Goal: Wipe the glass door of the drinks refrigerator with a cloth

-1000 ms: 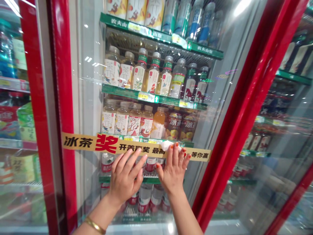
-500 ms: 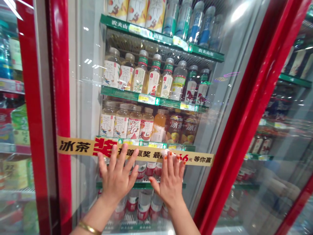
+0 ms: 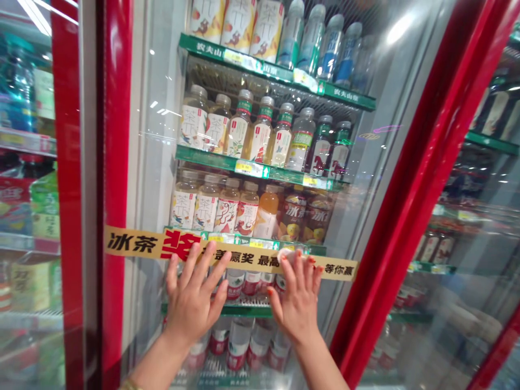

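Fingers of the person's left hand (image 3: 195,306) were spread wide, tips over a yellow strip (image 3: 136,245) left of its middle; those of the right hand (image 3: 298,311), slightly parted, lay over a small white wad (image 3: 285,253) right of the strip's middle. The strip crossed a glass door (image 3: 156,157), its left end overlapping the red frame (image 3: 117,135), its right end near the frame's opposite side. Behind, I saw bottles (image 3: 260,135) lining green-edged shelves (image 3: 284,173).

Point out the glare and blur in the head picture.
Head view: a white glare spot on the glass door, upper right; head view: the cartons near the left edge look smeared, while uncovered lettering on the yellowish strip is legible.
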The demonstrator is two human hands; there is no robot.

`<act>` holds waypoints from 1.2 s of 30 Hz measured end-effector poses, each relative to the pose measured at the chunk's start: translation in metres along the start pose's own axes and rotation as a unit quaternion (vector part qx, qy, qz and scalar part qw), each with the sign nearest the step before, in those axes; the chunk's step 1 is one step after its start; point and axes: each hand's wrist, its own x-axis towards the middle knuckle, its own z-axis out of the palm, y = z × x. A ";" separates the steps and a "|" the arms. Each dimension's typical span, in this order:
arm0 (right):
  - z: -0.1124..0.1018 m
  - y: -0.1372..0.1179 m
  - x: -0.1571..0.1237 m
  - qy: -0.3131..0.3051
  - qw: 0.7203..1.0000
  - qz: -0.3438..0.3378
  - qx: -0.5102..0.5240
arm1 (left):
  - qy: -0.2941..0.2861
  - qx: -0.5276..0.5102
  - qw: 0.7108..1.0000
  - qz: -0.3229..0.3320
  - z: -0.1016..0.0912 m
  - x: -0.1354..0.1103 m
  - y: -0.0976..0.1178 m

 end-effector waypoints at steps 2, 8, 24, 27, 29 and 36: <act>-0.006 0.018 -0.002 0.063 0.991 0.101 0.058 | 0.010 -0.004 1.000 0.001 -0.002 -0.004 -0.005; -0.011 0.039 0.029 0.203 0.934 0.246 0.160 | 0.025 0.022 0.999 0.011 0.003 -0.014 -0.013; -0.013 0.051 0.033 0.020 0.996 0.046 -0.079 | 0.001 0.043 0.999 0.003 0.001 -0.011 -0.010; -0.015 0.060 0.061 0.056 0.988 0.124 -0.072 | 0.007 0.043 0.999 0.004 0.001 -0.012 -0.010; -0.012 0.040 0.066 0.033 0.995 0.074 -0.065 | 0.008 0.042 0.999 0.002 0.002 -0.013 -0.011; -0.012 0.024 0.025 -0.026 0.984 -0.163 -0.063 | 0.002 0.040 0.999 0.003 0.000 -0.014 -0.011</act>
